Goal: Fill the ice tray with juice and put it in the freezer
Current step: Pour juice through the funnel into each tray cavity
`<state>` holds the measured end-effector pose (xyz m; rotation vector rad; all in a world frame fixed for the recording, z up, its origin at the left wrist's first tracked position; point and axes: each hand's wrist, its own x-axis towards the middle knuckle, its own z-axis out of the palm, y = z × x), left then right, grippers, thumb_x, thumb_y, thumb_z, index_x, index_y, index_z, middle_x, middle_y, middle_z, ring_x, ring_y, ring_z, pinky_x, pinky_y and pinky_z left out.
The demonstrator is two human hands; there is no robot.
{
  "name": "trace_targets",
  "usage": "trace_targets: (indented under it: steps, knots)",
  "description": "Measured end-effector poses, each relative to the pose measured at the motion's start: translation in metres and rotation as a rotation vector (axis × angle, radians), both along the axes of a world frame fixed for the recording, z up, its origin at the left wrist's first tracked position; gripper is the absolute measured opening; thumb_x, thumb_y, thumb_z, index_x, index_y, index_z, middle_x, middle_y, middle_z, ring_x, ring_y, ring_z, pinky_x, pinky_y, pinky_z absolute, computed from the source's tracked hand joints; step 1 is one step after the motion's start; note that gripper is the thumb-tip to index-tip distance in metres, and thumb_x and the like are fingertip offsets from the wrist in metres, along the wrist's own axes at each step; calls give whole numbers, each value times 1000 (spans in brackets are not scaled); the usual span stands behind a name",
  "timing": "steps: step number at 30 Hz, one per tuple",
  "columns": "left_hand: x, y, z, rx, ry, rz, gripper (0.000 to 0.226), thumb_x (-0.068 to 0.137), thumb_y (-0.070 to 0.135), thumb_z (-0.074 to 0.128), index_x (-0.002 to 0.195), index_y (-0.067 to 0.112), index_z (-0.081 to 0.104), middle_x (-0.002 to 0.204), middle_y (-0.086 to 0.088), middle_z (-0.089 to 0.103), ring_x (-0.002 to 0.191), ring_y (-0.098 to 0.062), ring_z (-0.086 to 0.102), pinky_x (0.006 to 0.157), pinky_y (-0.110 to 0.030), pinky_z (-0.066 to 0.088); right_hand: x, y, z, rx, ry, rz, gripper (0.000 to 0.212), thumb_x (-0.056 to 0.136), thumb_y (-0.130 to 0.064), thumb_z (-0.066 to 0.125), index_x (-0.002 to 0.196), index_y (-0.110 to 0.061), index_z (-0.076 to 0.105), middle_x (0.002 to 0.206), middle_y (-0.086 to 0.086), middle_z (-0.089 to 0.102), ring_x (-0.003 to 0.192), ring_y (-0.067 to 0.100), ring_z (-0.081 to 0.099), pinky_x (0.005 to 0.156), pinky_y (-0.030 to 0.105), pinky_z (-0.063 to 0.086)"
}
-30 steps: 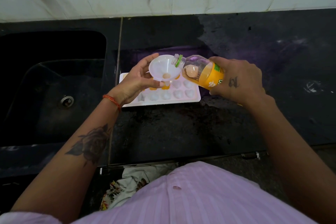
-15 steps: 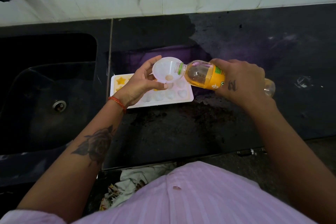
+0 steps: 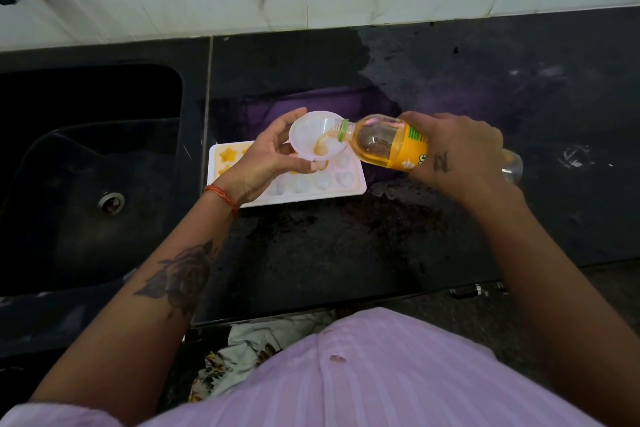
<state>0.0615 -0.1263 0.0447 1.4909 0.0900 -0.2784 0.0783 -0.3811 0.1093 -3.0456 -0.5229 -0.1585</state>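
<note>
Over the white ice tray (image 3: 353, 188) lying lengthwise on the dark table (image 3: 346, 253), the left hand (image 3: 263, 163) grips a funnel (image 3: 317, 135) while the right hand (image 3: 460, 152), closed around the juice bottle (image 3: 388, 146), tips it nearly level, neck pointing left into the bowl.

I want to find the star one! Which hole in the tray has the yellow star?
Start at the dark sink; just to its right on the black counter lies the white ice tray. The star sits in its far left corner, filled with yellow juice, while the heart-shaped holes along the near row are empty and white.
</note>
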Motion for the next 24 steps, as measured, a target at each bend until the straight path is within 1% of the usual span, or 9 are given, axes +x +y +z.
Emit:
trace_targets:
  steps: [2,7,10,13,15,18,20,22,24]
  knots:
    - [0,1,1,-2,0,7,86,54,3,77,129,32,45,133,-3,50,120,-24,52,89,-36,55,1,0,-1,12,21,-5,69,67,-37,75,130,-35,44,103,5,64,91,32,60,67,35,35]
    - [0,2,7,-16,-14,23,88,56,-1,74,135,25,42,126,1,55,117,-23,55,91,-36,54,1,0,1,100,91,-12,80,62,-39,79,133,-35,43,106,5,65,94,30,59,68,31,34]
    - [1,-1,10,-41,-30,12,88,59,-7,73,136,20,40,128,-1,54,117,-21,55,89,-32,55,0,-2,2,166,118,-28,82,60,-40,81,132,-34,44,109,7,65,97,32,60,71,31,36]
    - [4,-8,12,-40,-31,6,87,66,-15,69,140,17,37,130,-3,53,117,-22,55,87,-32,56,1,-6,3,157,114,-48,81,61,-39,81,133,-34,43,111,7,65,98,32,60,71,32,36]
    - [7,-12,12,-29,-29,1,84,70,-17,65,141,17,36,131,-3,53,117,-21,55,84,-29,57,1,-9,4,122,101,-56,81,63,-38,80,133,-34,42,110,6,64,97,31,60,70,32,36]
    - [9,-19,9,-3,-24,-9,83,71,-17,66,139,19,38,122,2,56,110,-18,57,74,-24,56,1,-14,3,71,73,-67,77,66,-37,77,133,-36,41,108,5,63,95,32,59,69,34,37]
    - [11,-21,8,11,-17,-17,83,70,-16,67,139,20,38,119,4,56,107,-17,58,74,-27,57,2,-17,3,42,38,-72,72,68,-37,75,132,-37,42,106,5,64,93,32,60,69,35,36]
    - [12,-22,7,16,-9,-25,84,70,-16,68,139,22,39,121,4,56,107,-17,58,80,-33,56,2,-20,2,16,16,-70,70,69,-35,75,132,-36,43,106,5,64,93,33,60,68,35,34]
    - [13,-24,5,17,-5,-36,84,69,-16,69,138,23,39,123,4,55,111,-19,56,85,-37,55,2,-22,2,4,4,-75,69,69,-33,74,131,-36,44,107,5,63,93,34,60,67,35,32]
